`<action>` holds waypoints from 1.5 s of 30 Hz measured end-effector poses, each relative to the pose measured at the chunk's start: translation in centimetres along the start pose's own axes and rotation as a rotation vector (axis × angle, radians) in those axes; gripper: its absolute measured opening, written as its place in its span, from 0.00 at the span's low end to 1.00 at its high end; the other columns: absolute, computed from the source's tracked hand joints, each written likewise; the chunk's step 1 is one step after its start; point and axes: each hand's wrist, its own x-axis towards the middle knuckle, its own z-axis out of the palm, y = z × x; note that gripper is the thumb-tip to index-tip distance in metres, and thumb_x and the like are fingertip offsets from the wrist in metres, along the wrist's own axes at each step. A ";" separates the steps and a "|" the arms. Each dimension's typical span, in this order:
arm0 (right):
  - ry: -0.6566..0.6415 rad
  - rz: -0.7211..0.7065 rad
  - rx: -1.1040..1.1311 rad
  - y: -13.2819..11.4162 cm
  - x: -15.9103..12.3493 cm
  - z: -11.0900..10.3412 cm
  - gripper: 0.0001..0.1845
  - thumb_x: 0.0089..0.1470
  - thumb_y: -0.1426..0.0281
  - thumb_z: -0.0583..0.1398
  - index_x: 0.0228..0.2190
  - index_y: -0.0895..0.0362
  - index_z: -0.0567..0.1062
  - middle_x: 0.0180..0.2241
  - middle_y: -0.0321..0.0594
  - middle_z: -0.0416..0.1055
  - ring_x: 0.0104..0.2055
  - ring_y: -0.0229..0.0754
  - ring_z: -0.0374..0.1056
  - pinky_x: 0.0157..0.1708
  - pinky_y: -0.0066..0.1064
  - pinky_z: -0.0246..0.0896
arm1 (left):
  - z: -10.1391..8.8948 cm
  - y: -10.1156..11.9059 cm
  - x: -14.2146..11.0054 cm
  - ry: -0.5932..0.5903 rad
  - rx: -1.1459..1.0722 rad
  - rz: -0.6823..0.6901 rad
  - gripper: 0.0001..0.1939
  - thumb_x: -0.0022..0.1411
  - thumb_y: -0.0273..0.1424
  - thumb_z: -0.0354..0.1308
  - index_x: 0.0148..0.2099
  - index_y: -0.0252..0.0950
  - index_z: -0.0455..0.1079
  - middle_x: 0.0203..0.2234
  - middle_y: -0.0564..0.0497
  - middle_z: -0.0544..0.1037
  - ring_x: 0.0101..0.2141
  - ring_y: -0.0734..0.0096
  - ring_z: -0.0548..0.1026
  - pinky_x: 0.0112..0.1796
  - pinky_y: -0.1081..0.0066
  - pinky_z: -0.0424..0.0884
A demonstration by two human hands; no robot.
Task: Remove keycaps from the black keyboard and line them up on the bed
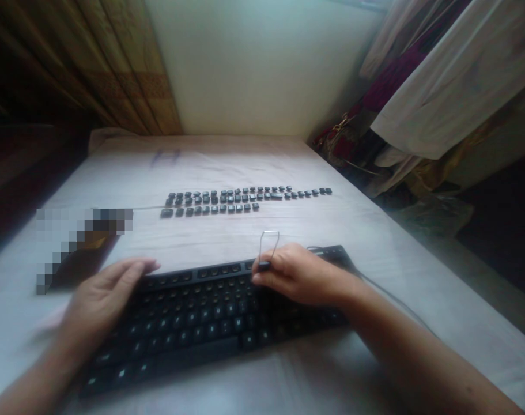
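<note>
A black keyboard (197, 353) lies at a slant in front of me. Its upper rows show bare key sockets, while lower rows still carry lettered caps. My left hand (109, 288) grips the far left corner, thumb and fingers close together at its edge. Over the right part of the board, my right hand (294, 271) is closed on a wire keycap puller (269, 232), its loop pointing up. A small black piece (264, 265) shows at the fingertips; I cannot tell whether it is a keycap or the handle. Beyond the board, loose keycaps (231, 199) lie in rows.
A whitish cloth (132, 173) with a dark mark covers the surface. A dark object (83, 253), partly pixelated, stands at the left. The keyboard's cable (396, 300) runs off to the right. Curtains (128, 69) hang behind at left, clothes (456, 86) at right.
</note>
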 end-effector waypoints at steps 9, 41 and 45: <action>0.059 0.044 0.565 1.8 0.1 -0.3 0.14 0.62 0.64 0.56 0.31 0.59 0.76 0.28 0.41 0.78 0.30 0.38 0.75 0.30 0.28 0.69 | 0.1 -0.1 -0.1 0.012 0.007 0.007 0.24 0.59 0.52 0.55 0.43 0.39 0.79 0.44 0.50 0.84 0.51 0.54 0.76 0.59 0.55 0.64; 0.591 -0.308 0.265 -3.1 -0.3 2.3 0.06 0.61 0.73 0.58 0.36 0.58 0.76 0.30 0.42 0.80 0.32 0.39 0.76 0.34 0.28 0.72 | 5.7 10.5 -5.4 -0.428 -0.340 0.209 0.10 0.63 0.40 0.59 0.43 0.43 0.77 0.37 0.52 0.83 0.39 0.62 0.80 0.42 0.68 0.74; 0.682 -0.251 0.278 -2.7 -0.1 2.4 0.07 0.61 0.75 0.57 0.37 0.57 0.75 0.33 0.42 0.80 0.35 0.39 0.77 0.38 0.29 0.72 | 6.0 10.1 -5.2 -0.473 -0.479 0.097 0.11 0.60 0.39 0.62 0.43 0.40 0.77 0.40 0.49 0.83 0.43 0.59 0.80 0.46 0.64 0.73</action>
